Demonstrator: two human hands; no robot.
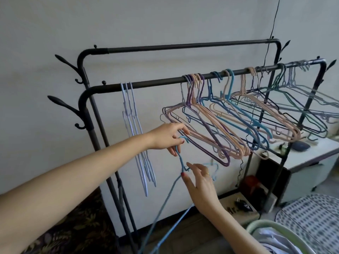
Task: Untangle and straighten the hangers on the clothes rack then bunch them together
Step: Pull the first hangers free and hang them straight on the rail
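A dark metal clothes rack has a front rail (156,82) and a higher back rail. Three pale lilac hangers (136,142) hang straight at the left of the front rail. A tangled mass of pink, purple, blue and green hangers (236,116) hangs askew from the middle to the right end. A light blue hanger (180,158) is off the rail, below the tangle. My left hand (169,136) pinches its hook near the lowest purple and pink hangers. My right hand (199,182) holds its neck just below, fingers spread.
A white cabinet (310,158) with small items stands behind the rack at the right. A pale green laundry basket (275,233) and a dotted cushion (310,215) lie at the bottom right. A box and a red object sit on the floor under the rail. A dark patterned rug lies at the bottom left.
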